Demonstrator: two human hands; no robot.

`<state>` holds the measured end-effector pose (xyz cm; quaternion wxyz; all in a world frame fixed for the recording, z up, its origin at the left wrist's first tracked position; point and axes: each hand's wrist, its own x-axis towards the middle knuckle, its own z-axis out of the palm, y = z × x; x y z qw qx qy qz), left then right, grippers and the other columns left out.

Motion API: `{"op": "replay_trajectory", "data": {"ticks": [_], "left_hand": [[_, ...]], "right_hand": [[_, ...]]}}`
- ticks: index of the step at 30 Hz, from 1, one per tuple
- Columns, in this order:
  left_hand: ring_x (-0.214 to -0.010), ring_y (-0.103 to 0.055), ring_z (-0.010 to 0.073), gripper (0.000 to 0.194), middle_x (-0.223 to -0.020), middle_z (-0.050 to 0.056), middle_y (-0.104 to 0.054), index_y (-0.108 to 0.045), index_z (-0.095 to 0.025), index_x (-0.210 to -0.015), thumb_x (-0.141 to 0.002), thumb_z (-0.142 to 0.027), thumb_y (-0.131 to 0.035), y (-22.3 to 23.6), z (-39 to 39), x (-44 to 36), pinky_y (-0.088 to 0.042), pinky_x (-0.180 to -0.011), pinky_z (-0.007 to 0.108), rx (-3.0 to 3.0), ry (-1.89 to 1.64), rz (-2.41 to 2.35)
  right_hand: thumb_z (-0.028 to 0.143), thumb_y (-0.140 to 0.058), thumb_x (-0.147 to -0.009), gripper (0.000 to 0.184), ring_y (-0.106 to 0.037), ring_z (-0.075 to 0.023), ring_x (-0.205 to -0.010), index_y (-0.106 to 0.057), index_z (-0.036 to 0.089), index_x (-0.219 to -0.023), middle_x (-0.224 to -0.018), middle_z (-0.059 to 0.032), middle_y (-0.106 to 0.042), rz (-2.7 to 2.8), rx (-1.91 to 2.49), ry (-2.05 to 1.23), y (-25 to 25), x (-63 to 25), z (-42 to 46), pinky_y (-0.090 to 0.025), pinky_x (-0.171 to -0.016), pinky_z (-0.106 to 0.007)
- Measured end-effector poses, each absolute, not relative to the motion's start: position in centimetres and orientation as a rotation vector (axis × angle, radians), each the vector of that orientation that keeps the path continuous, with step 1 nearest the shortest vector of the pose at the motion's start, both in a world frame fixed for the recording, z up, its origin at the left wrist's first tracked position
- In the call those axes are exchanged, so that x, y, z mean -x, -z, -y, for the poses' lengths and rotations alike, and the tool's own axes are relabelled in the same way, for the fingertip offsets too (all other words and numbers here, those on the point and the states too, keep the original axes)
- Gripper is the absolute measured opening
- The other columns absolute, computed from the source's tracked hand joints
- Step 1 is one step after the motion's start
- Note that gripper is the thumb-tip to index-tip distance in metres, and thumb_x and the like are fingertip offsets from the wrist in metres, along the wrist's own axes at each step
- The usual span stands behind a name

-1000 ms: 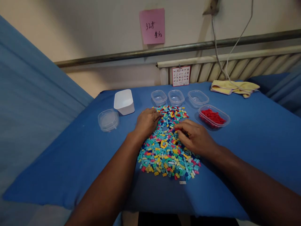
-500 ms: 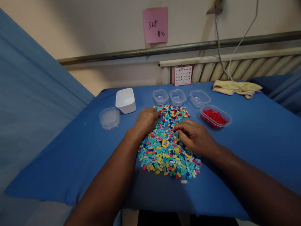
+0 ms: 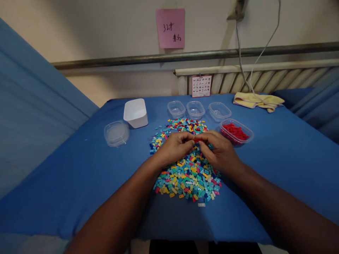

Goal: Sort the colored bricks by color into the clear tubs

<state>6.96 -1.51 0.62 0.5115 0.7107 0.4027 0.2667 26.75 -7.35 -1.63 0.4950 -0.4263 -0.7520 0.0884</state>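
A wide pile of small coloured bricks [image 3: 185, 176] lies on the blue tablecloth [image 3: 79, 183]. My left hand [image 3: 176, 146] and my right hand [image 3: 218, 150] meet above the pile's middle. Their fingertips pinch a small red brick [image 3: 197, 140] between them. To the right of the pile a clear tub [image 3: 236, 131] holds red bricks. Three clear tubs with nothing visible in them, the left one [image 3: 176, 109], the middle one [image 3: 195, 109] and the right one [image 3: 219, 110], stand in a row behind the pile.
A white bin [image 3: 135, 113] and a clear round lid [image 3: 116, 133] sit at the left. A yellow cloth [image 3: 258, 100] with a cable over it lies at the back right. A small picture card [image 3: 201, 85] leans on the radiator. Blue fabric rises on the left.
My left hand left the pile's upper left and came to the middle to meet my right hand. Both hands now pinch a red brick together. The camera shifted a little.
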Motion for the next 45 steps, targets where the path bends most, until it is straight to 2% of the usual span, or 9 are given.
{"op": "replay_trajectory", "data": {"ticks": [5, 9, 16, 22, 28, 33, 37, 41, 45], "left_hand": [[-0.069, -0.067, 0.0101, 0.010, -0.080, 0.004, -0.076, -0.077, -0.015, -0.093, -0.087, -0.023, -0.078, -0.3, 2.3, -7.9, -0.055, -0.071, 0.024, -1.295, -0.742, -0.923], [-0.073, -0.070, 0.0095, 0.010, -0.081, 0.003, -0.076, -0.077, -0.015, -0.091, -0.084, -0.015, -0.083, 0.0, 2.5, -8.3, -0.060, -0.080, 0.026, -1.121, -0.795, -0.918], [-0.077, -0.072, 0.0079, 0.014, -0.087, 0.003, -0.077, -0.076, -0.014, -0.097, -0.085, -0.005, -0.076, 0.0, 2.7, -8.6, -0.059, -0.083, 0.022, -1.038, -0.843, -0.928], [-0.077, -0.072, 0.0093, 0.023, -0.090, 0.003, -0.078, -0.075, -0.014, -0.101, -0.083, -0.001, -0.074, -0.1, 2.9, -8.8, -0.061, -0.086, 0.027, -0.992, -0.845, -0.915], [-0.077, -0.071, 0.0092, 0.027, -0.089, 0.003, -0.079, -0.077, -0.013, -0.100, -0.078, 0.002, -0.069, 0.0, 3.1, -9.0, -0.057, -0.080, 0.022, -1.031, -0.822, -0.911], [-0.074, -0.071, 0.0101, 0.020, -0.087, 0.004, -0.079, -0.079, -0.015, -0.101, -0.082, -0.008, -0.076, 0.2, 3.1, -8.8, -0.056, -0.073, 0.021, -1.104, -0.792, -0.953], [-0.071, -0.070, 0.0107, 0.018, -0.084, 0.003, -0.078, -0.079, -0.016, -0.101, -0.083, -0.016, -0.081, 0.3, 2.8, -8.4, -0.058, -0.071, 0.023, -1.153, -0.810, -0.984], [-0.068, -0.069, 0.0099, 0.013, -0.079, 0.003, -0.076, -0.078, -0.016, -0.098, -0.086, -0.019, -0.080, 0.2, 2.8, -8.4, -0.056, -0.068, 0.022, -1.184, -0.816, -0.986], [-0.073, -0.072, 0.0121, 0.015, -0.087, 0.004, -0.078, -0.078, -0.017, -0.101, -0.089, -0.027, -0.078, -0.2, 2.7, -8.1, -0.054, -0.066, 0.023, -1.281, -0.893, -1.055]], "right_hand": [[0.016, -0.060, -0.104, 0.024, -0.074, -0.0264, -0.102, -0.072, 0.026, -0.121, -0.109, -0.0089, -0.077, 1.850, 1.060, -0.194, 2.0, -26.8, 7.3, -0.063, -0.089, -0.045], [0.016, -0.061, -0.104, 0.024, -0.075, -0.0267, -0.103, -0.072, 0.026, -0.123, -0.111, -0.0092, -0.078, 1.857, 1.059, -0.214, 2.0, -26.8, 7.3, -0.063, -0.090, -0.045], [0.015, -0.061, -0.105, 0.023, -0.074, -0.0266, -0.102, -0.072, 0.024, -0.123, -0.111, -0.0100, -0.077, 1.913, 1.035, -0.202, 2.2, -26.8, 7.3, -0.063, -0.090, -0.045], [0.014, -0.059, -0.107, 0.024, -0.072, -0.0286, -0.109, -0.072, 0.022, -0.126, -0.116, -0.0125, -0.077, 2.034, 0.995, -0.107, 2.3, -27.0, 7.2, -0.062, -0.095, -0.049], [0.018, -0.060, -0.109, 0.018, -0.073, -0.0287, -0.108, -0.074, 0.019, -0.121, -0.119, -0.0138, -0.078, 2.118, 1.044, -0.044, 2.6, -27.3, 6.9, -0.063, -0.095, -0.048], [0.020, -0.060, -0.110, 0.016, -0.075, -0.0263, -0.104, -0.074, 0.018, -0.118, -0.116, -0.0135, -0.078, 2.112, 1.075, -0.040, 2.5, -27.4, 6.9, -0.064, -0.093, -0.043], [0.023, -0.057, -0.111, 0.019, -0.076, -0.0266, -0.103, -0.074, 0.019, -0.116, -0.115, -0.0131, -0.079, 2.103, 1.094, -0.003, 2.0, -27.3, 7.1, -0.064, -0.091, -0.043], [0.021, -0.058, -0.109, 0.018, -0.075, -0.0266, -0.100, -0.074, 0.020, -0.116, -0.109, -0.0118, -0.079, 2.088, 1.103, 0.028, 1.5, -27.2, 7.2, -0.063, -0.089, -0.043], [0.021, -0.058, -0.108, 0.019, -0.075, -0.0265, -0.100, -0.076, 0.019, -0.114, -0.108, -0.0118, -0.080, 2.002, 1.179, 0.151, 0.2, -29.6, 7.0, -0.061, -0.092, -0.042]]}}
